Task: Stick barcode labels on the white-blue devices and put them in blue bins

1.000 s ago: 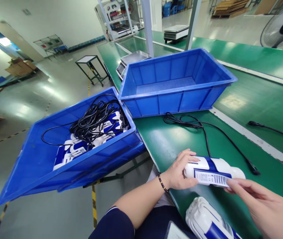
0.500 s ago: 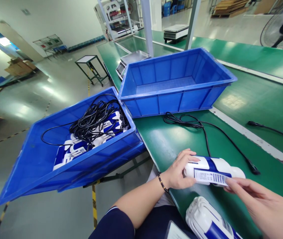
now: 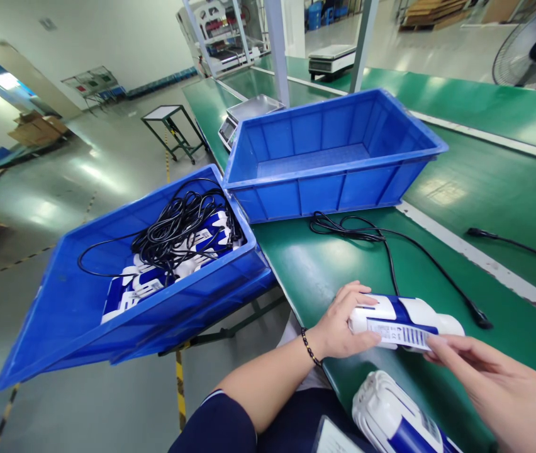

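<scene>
A white-and-blue device point(image 3: 416, 309), its exact kind unclear, lies near the front edge of the green work surface, with a black cord leaving its far side. My left hand point(image 3: 343, 324) is closed around its left end, thumb over the left part of a printed white label point(image 3: 402, 333) on the near side. At the label's right end, my right hand point(image 3: 499, 384) pinches with thumb and fingers; its curled fingers are partly hidden. Closer to my body is a second white-and-blue device point(image 3: 397, 418), cut off by the frame's bottom edge.
A blue bin point(image 3: 338, 182) with nothing visible inside stands on the green surface point(image 3: 291, 251). Lower left, another blue bin point(image 3: 192, 289) holds several devices under tangled black cords point(image 3: 173, 226). A cord's plug point(image 3: 480, 318) lies right of my work; a scale point(image 3: 253, 107) stands behind.
My left thumb has slid slightly right along the label. The device and my right hand stay almost where they were.
</scene>
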Motion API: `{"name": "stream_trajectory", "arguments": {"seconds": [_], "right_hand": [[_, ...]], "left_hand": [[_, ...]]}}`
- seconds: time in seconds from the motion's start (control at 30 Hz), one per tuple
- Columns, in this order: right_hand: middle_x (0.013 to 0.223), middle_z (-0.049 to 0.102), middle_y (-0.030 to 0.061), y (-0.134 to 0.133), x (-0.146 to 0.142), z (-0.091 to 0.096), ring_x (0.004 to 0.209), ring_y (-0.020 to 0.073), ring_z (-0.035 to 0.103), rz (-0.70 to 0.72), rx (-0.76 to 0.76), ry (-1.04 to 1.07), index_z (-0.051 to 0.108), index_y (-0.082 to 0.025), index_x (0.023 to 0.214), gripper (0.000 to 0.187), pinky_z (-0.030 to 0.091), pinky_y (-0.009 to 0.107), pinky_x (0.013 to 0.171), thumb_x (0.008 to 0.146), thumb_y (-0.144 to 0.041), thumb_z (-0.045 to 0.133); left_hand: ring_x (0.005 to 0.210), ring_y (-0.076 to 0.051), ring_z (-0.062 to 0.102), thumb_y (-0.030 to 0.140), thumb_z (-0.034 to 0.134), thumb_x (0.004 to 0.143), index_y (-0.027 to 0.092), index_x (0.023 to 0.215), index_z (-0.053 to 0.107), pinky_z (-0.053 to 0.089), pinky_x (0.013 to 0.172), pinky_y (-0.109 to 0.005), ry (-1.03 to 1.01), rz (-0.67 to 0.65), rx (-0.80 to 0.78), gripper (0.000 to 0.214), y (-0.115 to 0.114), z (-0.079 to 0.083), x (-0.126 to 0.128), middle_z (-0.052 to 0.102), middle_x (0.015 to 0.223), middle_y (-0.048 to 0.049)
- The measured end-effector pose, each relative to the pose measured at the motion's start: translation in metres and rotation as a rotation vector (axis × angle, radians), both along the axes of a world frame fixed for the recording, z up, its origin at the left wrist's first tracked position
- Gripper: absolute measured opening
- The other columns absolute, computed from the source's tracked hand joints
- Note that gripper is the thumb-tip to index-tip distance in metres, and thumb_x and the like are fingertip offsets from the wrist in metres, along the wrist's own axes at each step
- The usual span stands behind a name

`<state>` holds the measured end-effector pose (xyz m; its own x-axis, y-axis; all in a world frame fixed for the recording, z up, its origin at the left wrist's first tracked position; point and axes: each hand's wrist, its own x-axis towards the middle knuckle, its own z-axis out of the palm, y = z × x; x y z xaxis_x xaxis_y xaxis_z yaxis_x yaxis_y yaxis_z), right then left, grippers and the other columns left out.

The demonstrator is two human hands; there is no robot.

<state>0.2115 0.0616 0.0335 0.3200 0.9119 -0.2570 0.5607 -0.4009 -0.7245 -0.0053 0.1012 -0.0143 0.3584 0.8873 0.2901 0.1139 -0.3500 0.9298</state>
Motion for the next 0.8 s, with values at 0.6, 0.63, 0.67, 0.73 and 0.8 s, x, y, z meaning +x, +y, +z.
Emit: {"name": "stream_trajectory", "arguments": {"seconds": [0.6,0.63,0.67,0.73,0.8], "right_hand": [[0.073,0.071,-0.0008,0.001,-0.001,-0.002,0.071,0.0225,0.068,0.078,0.07,0.009,0.07,-0.026,0.073,0.043,0.051,0.022,0.055,0.064,-0.066,0.059],[0.072,0.071,-0.0008,0.002,-0.002,0.0,0.07,0.0225,0.068,0.105,0.087,-0.022,0.07,-0.026,0.073,0.042,0.051,0.022,0.054,0.065,-0.065,0.058],[0.072,0.071,-0.0007,0.001,-0.002,0.001,0.069,0.0223,0.068,0.149,0.113,-0.071,0.07,-0.025,0.073,0.043,0.051,0.023,0.053,0.067,-0.065,0.056],[0.072,0.071,0.0003,0.0,0.001,0.005,0.061,0.0212,0.066,0.256,0.204,-0.245,0.07,-0.024,0.073,0.047,0.049,0.025,0.049,0.073,-0.065,0.047],[0.068,0.07,0.0028,-0.002,0.008,0.01,0.05,0.0201,0.061,0.299,0.315,-0.499,0.07,-0.021,0.081,0.053,0.042,0.028,0.041,0.079,-0.063,0.04]], "left_hand": [[0.129,-0.028,0.036,0.036,0.076,0.058,0.019,0.117,0.043,0.03,0.109,-0.049,0.122,-0.128,0.095,0.071,0.01,-0.004,-0.012,0.046,0.126,-0.0145],[0.129,-0.028,0.036,0.035,0.077,0.058,0.019,0.118,0.042,0.031,0.109,-0.049,0.122,-0.138,0.101,0.071,0.01,-0.004,-0.012,0.047,0.125,-0.0139],[0.128,-0.028,0.036,0.035,0.077,0.057,0.019,0.118,0.042,0.031,0.109,-0.049,0.121,-0.146,0.107,0.072,0.011,-0.004,-0.013,0.047,0.125,-0.0135],[0.128,-0.028,0.037,0.034,0.078,0.058,0.02,0.118,0.042,0.032,0.108,-0.047,0.119,-0.154,0.118,0.072,0.01,-0.003,-0.013,0.047,0.124,-0.0132],[0.127,-0.028,0.038,0.033,0.077,0.059,0.02,0.118,0.041,0.034,0.107,-0.046,0.118,-0.149,0.117,0.071,0.01,-0.003,-0.012,0.046,0.124,-0.0131]]}}
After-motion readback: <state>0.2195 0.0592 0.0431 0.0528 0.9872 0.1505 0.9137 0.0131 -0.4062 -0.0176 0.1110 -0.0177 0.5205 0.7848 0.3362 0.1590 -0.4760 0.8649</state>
